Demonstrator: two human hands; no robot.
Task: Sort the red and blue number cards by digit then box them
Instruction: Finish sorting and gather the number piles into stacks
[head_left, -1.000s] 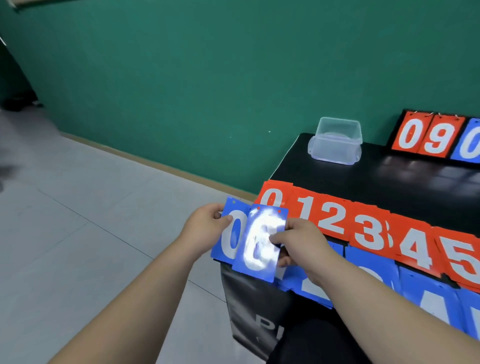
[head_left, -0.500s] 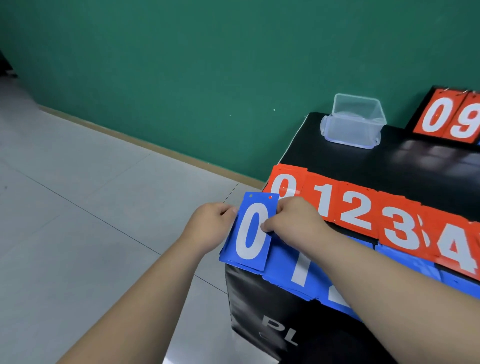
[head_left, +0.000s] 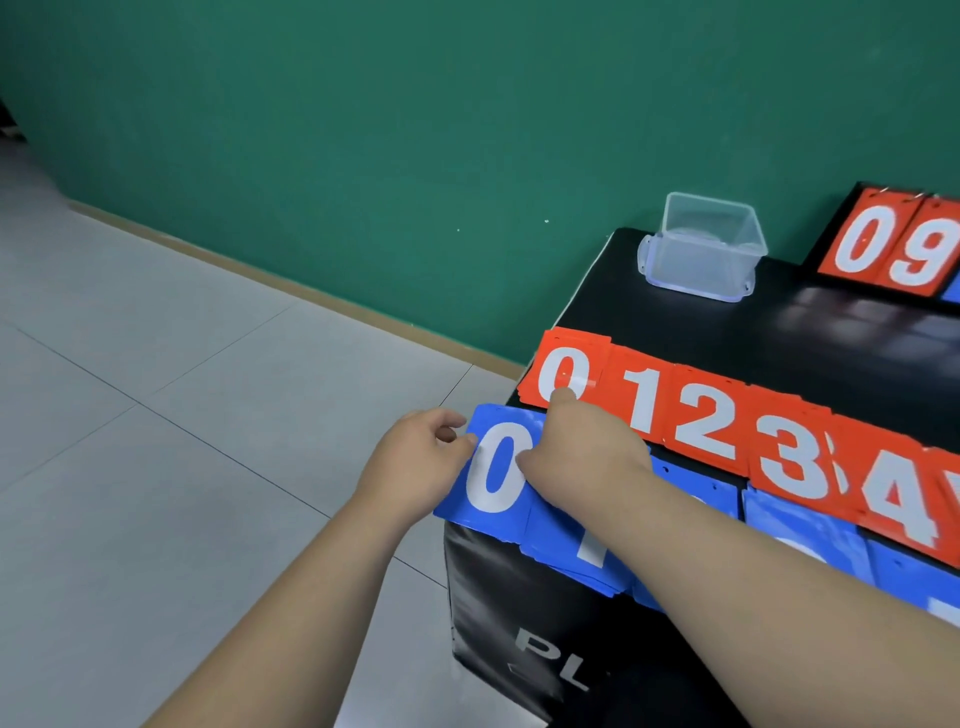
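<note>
A blue 0 card (head_left: 493, 478) lies at the near left corner of the black table (head_left: 727, 338), slightly over its edge. My left hand (head_left: 415, 462) pinches the card's left edge with curled fingers. My right hand (head_left: 587, 447) rests on its upper right part, thumb on the white digit and index fingertip reaching onto the red 0 card (head_left: 563, 358). Red cards 1 (head_left: 641, 400), 2 (head_left: 706, 426), 3 (head_left: 789, 462) and 4 (head_left: 898, 499) continue that row to the right. A blue row with a 1 card (head_left: 587, 551) runs under my right forearm, mostly hidden.
A clear plastic box (head_left: 701, 249) stands upright at the table's far left corner. A flip scoreboard (head_left: 898, 244) showing red 0 and 9 stands at the far right. The green wall is behind, and grey tiled floor lies to the left of the table.
A second ago my right hand held a blue 6 card over the blue 0; it is gone from view. The blue 0 has come down onto the table corner, both hands on it.
</note>
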